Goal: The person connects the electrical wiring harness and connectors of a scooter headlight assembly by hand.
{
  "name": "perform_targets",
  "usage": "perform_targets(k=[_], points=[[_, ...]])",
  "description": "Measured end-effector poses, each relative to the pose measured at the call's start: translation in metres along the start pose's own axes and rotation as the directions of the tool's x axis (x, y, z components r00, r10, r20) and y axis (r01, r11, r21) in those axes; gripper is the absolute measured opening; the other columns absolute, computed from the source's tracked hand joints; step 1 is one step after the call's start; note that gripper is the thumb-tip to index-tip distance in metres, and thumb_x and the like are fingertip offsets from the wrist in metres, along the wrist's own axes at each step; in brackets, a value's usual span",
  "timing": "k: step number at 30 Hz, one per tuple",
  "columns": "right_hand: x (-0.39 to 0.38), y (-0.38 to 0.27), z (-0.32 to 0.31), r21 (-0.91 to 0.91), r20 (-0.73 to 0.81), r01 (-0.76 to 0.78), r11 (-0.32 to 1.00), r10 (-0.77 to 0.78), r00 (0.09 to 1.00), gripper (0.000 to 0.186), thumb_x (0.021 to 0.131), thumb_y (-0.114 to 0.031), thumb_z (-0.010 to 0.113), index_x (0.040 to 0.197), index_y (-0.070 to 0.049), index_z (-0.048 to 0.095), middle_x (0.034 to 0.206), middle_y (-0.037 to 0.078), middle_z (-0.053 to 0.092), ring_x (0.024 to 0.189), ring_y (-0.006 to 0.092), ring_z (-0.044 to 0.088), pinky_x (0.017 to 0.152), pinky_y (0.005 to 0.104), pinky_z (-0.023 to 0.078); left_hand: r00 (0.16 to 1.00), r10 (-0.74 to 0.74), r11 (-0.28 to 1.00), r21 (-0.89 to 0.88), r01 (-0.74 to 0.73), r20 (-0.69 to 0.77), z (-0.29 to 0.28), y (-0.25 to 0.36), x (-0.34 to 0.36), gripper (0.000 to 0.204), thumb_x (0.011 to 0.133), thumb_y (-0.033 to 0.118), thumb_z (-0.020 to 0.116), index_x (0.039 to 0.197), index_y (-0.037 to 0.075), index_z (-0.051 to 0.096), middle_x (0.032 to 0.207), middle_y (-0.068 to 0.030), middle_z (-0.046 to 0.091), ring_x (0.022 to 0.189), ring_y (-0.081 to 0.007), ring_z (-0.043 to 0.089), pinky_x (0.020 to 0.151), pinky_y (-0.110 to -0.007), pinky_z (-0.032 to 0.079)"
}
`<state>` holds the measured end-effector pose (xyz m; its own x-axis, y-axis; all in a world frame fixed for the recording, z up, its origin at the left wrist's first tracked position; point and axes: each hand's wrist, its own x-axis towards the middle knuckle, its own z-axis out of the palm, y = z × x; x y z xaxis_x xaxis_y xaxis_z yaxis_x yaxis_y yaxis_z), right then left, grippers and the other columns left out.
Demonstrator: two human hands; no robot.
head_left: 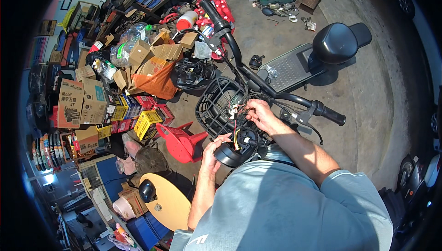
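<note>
In front of me stands an electric scooter, its black handlebar (238, 57) slanting across the view. My left hand (211, 155) grips the rim of a black round headlight housing (229, 155), held close to my body. Red and yellow wires (236, 137) run up out of its open back. Higher up, over the black front basket (205, 122), my right hand (258, 114) has its fingers closed on a bundle of thin wires with white connectors (234, 111). The exact wire between its fingertips is too small to make out.
A red plastic stool (180, 145) stands left of the basket, near a round wooden tabletop (168, 202). Cardboard boxes (73, 101) and a black plastic bag (192, 73) crowd the left. The scooter's footboard (287, 69) and black seat (335, 43) extend away to the right.
</note>
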<state>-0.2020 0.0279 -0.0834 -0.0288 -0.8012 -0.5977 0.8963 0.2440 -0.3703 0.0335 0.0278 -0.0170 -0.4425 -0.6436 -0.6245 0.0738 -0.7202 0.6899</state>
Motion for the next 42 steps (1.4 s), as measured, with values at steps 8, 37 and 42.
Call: perform_targets(k=[8, 37, 42], points=[[0.0, -0.002, -0.009, -0.124, -0.001, 0.014, 0.992, -0.014, 1.0, 0.009, 0.08, -0.003, 0.055, 0.087, -0.008, 0.056, 0.071, -0.002, 0.052, 0.049, 0.0067, 0.046, 0.049, 0.0225, 0.047, 1.0, -0.002, 0.999, -0.034, 0.002, -0.007, -0.001, -0.003, 0.001, 0.029, 0.086, 0.021, 0.053, 0.097, -0.004, 0.064, 0.129, -0.0168, 0.054, 0.108, -0.0248, 0.058, 0.092, -0.037, 0.05], [0.004, 0.02, -0.011, -0.829, 0.118, 0.296, 0.475, -0.369, 0.922, 0.032, 0.084, -0.02, 0.061, 0.112, -0.004, 0.064, 0.073, 0.01, 0.065, 0.064, 0.0162, 0.06, 0.061, 0.0324, 0.047, 1.0, -0.008, 0.994, -0.109, 0.005, -0.027, 0.0, -0.005, 0.001, 0.029, 0.087, 0.018, 0.049, 0.096, -0.006, 0.063, 0.127, -0.018, 0.054, 0.109, -0.0245, 0.056, 0.096, -0.037, 0.047], [0.003, 0.018, -0.01, -0.838, 0.135, 0.325, 0.439, -0.41, 0.902, 0.033, 0.084, -0.019, 0.062, 0.112, -0.002, 0.061, 0.075, 0.012, 0.067, 0.068, 0.0215, 0.064, 0.064, 0.0355, 0.049, 1.0, 0.014, 0.994, -0.106, -0.014, -0.002, -0.001, -0.006, 0.001, 0.03, 0.088, 0.018, 0.05, 0.097, -0.007, 0.063, 0.128, -0.0183, 0.054, 0.11, -0.0244, 0.056, 0.096, -0.036, 0.047]])
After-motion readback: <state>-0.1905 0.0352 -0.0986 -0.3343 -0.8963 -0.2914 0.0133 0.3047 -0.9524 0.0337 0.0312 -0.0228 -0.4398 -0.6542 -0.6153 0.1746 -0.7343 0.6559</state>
